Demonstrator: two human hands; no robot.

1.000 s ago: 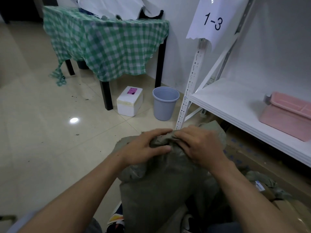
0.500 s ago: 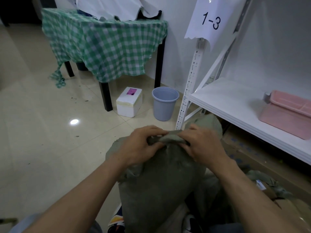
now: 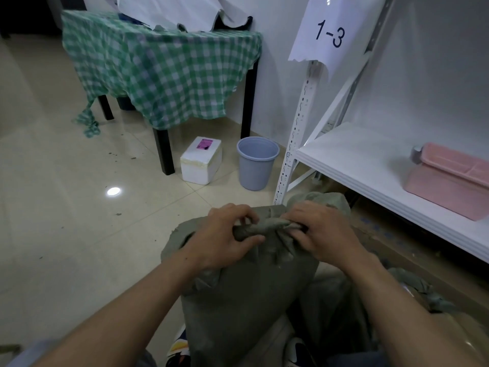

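Observation:
A grey-green woven sack (image 3: 246, 300) stands on the floor in front of me, its body bulging below a gathered neck. The neck is bunched into a twisted roll (image 3: 267, 226) running left to right. My left hand (image 3: 225, 237) grips the left end of that roll, thumb under it and fingers curled over. My right hand (image 3: 321, 230) grips the right end with curled fingers. A loose flap of the sack (image 3: 328, 201) sticks up behind my right hand.
A white metal shelf (image 3: 370, 165) stands at the right with a pink tray (image 3: 449, 178) on it. A grey bucket (image 3: 256, 164) and a white foam box (image 3: 201, 160) sit on the tiled floor near a table with a green checked cloth (image 3: 164, 67). Cardboard boxes (image 3: 397, 247) lie under the shelf.
Both hands have gathered the sack's mouth from a loose fold into a tight twisted roll, and have moved slightly apart along it.

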